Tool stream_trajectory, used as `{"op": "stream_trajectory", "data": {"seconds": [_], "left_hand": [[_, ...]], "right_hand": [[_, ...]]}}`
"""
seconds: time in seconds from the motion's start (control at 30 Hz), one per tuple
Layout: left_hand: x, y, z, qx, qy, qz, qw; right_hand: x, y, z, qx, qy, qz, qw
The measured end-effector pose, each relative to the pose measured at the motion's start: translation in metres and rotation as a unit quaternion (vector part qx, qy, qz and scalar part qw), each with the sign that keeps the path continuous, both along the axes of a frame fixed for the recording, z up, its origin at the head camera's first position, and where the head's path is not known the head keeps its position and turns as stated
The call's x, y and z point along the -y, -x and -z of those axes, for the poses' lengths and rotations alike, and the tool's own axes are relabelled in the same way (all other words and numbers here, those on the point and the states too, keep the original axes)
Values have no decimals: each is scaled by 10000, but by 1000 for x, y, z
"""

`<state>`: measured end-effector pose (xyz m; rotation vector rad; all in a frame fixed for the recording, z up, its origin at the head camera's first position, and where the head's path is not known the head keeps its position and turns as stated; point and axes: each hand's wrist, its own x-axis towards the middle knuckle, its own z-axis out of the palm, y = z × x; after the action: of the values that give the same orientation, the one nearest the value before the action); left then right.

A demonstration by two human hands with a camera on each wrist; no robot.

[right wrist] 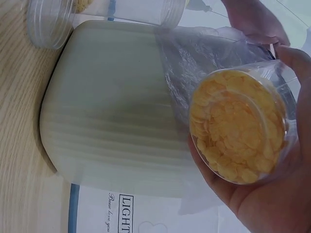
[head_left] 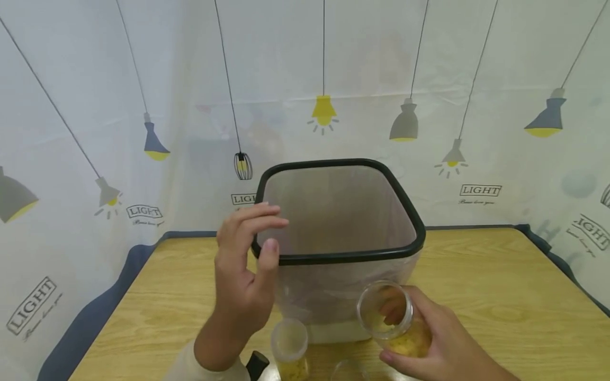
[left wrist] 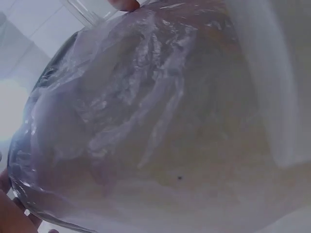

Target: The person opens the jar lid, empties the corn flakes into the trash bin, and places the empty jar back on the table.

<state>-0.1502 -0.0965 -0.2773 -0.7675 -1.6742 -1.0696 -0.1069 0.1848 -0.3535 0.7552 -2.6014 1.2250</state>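
My right hand (head_left: 438, 328) grips a clear jar (head_left: 385, 309) in front of the bin's right side, its open mouth tilted toward the head camera. Yellow flakes (right wrist: 238, 126) cover the jar's bottom in the right wrist view. At the bin's left front corner my left hand (head_left: 248, 264) is raised with fingers loosely extended, holding nothing; its fingertips overlap the black rim (head_left: 350, 256). The pale bin (right wrist: 112, 107) stands upright, lined with a thin clear plastic bag (left wrist: 141, 92) folded over its outside.
A second clear jar (head_left: 289, 341), with yellow flakes in its lower part, stands before the bin, beside my left wrist. Right of it, a round clear rim (head_left: 350, 370) is cut off by the frame's bottom. The wooden table (head_left: 481, 275) meets a lamp-printed curtain (head_left: 286, 121) behind.
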Motion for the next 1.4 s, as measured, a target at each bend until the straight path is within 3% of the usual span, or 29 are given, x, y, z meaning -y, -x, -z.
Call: {"op": "stream_trajectory", "data": {"seconds": [0.13, 0.43, 0.53, 0.6, 0.77, 0.97, 1.23, 1.4], "left_hand": [[4, 5, 6, 546, 50, 99, 9984], [9, 10, 13, 1311, 15, 117, 9913], [11, 11, 14, 1525, -9, 209, 9881], [12, 12, 15, 1657, -4, 263, 9858], [13, 14, 18, 1811, 47, 349, 9828], [14, 14, 19, 1865, 57, 381, 9817], [14, 15, 22, 1884, -11, 375, 9814], [14, 16, 22, 1880, -34, 400, 9813]], "right_hand": [[0, 1, 0, -48, 26, -38, 10000], [-3, 1, 0, 125, 64, -8, 9999], [-3, 2, 1, -148, 44, -93, 9998], [-3, 1, 0, -109, 41, -49, 9999], [-3, 0, 0, -203, -27, 74, 9998], [-6, 2, 1, -804, 43, -88, 9967], [-10, -1, -3, -203, 76, 138, 9997], [-16, -1, -7, -421, 240, 7, 9988]]}}
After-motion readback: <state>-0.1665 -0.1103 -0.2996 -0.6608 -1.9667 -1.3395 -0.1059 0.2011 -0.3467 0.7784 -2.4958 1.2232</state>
